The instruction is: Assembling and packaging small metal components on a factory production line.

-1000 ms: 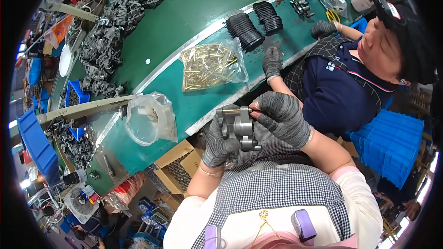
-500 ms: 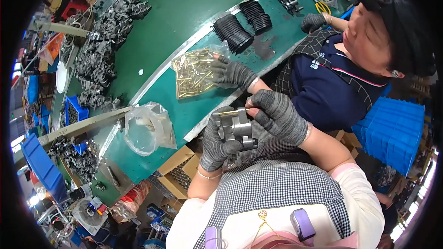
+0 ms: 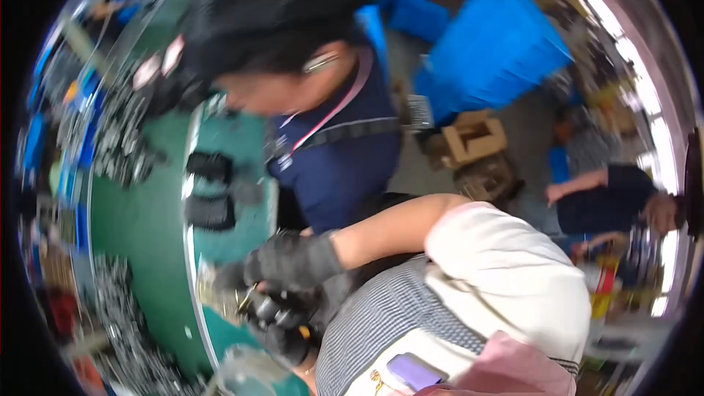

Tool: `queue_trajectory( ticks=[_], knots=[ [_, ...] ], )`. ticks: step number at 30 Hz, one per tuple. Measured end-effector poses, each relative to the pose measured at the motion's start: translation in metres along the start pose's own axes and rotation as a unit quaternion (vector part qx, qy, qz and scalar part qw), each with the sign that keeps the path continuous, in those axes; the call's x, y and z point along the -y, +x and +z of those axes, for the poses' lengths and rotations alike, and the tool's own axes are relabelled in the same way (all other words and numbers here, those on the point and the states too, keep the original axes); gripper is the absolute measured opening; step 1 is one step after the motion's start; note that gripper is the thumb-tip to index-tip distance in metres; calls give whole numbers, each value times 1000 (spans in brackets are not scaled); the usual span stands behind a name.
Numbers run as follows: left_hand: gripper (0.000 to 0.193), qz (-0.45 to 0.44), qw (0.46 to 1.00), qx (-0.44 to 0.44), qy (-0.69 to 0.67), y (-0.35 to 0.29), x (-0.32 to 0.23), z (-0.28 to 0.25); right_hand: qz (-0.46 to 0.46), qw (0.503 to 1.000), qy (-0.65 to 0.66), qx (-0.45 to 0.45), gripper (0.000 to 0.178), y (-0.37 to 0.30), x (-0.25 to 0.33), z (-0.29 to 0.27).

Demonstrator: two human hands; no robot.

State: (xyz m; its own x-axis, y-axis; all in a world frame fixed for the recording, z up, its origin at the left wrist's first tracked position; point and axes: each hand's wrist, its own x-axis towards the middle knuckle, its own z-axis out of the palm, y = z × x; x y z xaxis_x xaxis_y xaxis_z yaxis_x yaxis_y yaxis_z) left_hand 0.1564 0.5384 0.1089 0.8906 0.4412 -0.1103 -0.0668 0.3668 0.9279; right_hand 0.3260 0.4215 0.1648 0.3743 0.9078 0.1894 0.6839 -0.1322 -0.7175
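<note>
Motion smears the view. My left hand (image 3: 287,343), in a grey knitted glove, is closed around a dark grey metal casting (image 3: 282,309) with shiny machined faces. Above it, the gloved right hand (image 3: 286,264) reaches over the part with its fingers bent together. A thin brass pin (image 3: 248,298) glints at those fingertips, against the side of the casting; its exact seating is too blurred to tell. Just beyond the fingers lies the clear bag of brass pins (image 3: 209,283), partly covered by my right hand.
A co-worker in a dark blue top (image 3: 337,169) and black cap sits close by. Black stacked parts (image 3: 210,211) rest on the green bench. Metal castings (image 3: 121,301) line its far side. A clear plastic bag (image 3: 249,367) lies nearby. Blue crates (image 3: 506,44) and a cardboard box (image 3: 475,136) stand behind.
My view has swung sharply to the right, bringing the floor, crates and another person into sight. Both hands stay together at the casting and now appear lower left. The co-worker's hand on the pin bag is no longer visible.
</note>
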Motion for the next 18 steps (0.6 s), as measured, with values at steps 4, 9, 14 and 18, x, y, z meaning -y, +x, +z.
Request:
queue_trajectory(
  ticks=[4,9,14,18],
  knots=[
    [66,7,999,-27,24,8,-14,22,-48,992,-54,-105,18,-12,2,-13],
    [66,7,990,108,93,53,3,2,59,987,-54,-137,16,-32,19,-45],
    [66,48,962,203,177,73,23,17,111,978,-23,-175,18,-46,-6,-48],
    [65,82,942,201,256,84,30,18,51,977,52,-201,18,-42,-7,-48]
  ],
)
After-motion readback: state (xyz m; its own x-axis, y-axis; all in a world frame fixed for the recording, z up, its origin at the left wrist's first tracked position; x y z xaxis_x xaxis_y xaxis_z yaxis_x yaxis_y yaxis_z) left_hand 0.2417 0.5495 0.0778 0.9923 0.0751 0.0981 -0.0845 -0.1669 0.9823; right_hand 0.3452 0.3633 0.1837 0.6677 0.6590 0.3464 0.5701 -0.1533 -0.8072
